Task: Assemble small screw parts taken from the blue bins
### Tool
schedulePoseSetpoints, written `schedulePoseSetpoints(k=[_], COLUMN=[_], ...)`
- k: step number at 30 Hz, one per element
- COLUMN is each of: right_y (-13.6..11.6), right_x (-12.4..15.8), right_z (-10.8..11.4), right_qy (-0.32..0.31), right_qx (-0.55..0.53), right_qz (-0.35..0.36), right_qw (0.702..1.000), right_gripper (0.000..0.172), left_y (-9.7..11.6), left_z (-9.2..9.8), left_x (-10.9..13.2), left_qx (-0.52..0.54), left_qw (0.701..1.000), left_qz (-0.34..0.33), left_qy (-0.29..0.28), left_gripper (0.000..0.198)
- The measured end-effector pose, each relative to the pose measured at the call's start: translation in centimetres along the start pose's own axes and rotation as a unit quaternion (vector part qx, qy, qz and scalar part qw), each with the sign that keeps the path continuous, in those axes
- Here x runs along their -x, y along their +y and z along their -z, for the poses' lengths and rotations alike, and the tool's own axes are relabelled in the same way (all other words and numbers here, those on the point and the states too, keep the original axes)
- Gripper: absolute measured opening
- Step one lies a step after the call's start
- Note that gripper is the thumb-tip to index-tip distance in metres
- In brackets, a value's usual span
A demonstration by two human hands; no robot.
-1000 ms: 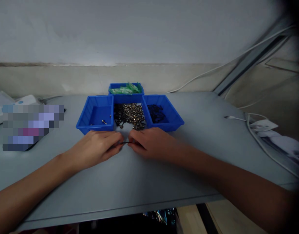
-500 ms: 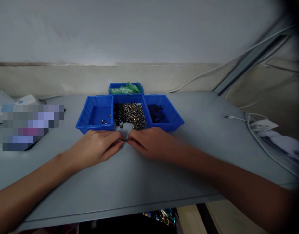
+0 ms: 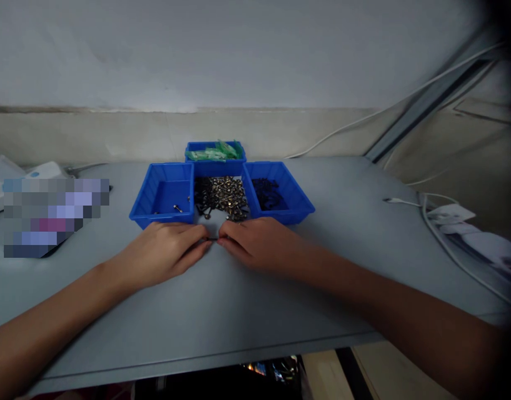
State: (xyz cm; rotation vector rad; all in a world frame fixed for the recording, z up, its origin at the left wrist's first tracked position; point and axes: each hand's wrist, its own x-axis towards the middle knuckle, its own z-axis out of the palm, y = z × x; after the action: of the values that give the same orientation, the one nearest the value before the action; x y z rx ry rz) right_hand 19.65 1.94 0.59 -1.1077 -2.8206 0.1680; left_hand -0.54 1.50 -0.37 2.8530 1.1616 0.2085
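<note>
Left fingers and right fingers pinch a thin dark piece, and past them a blue bin has few screws while a big pile seems left.

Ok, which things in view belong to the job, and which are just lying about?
Likely the job's:
thin dark piece between left hand and right hand
small metal parts
left blue bin, right blue bin, back blue bin

Likely just lying about:
white device, far left
blurred item beside it
white cable, right
</note>
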Motion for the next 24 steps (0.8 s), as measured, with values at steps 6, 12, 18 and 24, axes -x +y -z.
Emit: schedulePoseSetpoints(k=[6, 12, 18, 24], right_y=[-0.22, -0.05, 0.14, 0.27], right_x=[-0.14, -0.13, -0.19, -0.22], right_z=[0.36, 0.08, -0.23, -0.44], right_qy=[-0.017, 0.001, 0.009, 0.009], right_qx=[-0.019, 0.005, 0.009, 0.012], right_qz=[-0.01, -0.006, 0.016, 0.036], right_qw=[1.0, 1.0, 1.0, 0.999], right_gripper=[0.021, 0.024, 0.024, 0.023], left_y=[0.11, 0.14, 0.08, 0.1], left_z=[0.17, 0.01, -0.09, -0.16], left_x=[-0.03, -0.02, 0.09, 0.04], left_qx=[-0.005, 0.032, 0.061, 0.085], left_qw=[1.0, 0.999, 0.996, 0.992], left_qz=[0.005, -0.004, -0.027, -0.048], left_qy=[0.0, 0.039, 0.058, 0.079], left_gripper=[0.026, 0.02, 0.019, 0.02])
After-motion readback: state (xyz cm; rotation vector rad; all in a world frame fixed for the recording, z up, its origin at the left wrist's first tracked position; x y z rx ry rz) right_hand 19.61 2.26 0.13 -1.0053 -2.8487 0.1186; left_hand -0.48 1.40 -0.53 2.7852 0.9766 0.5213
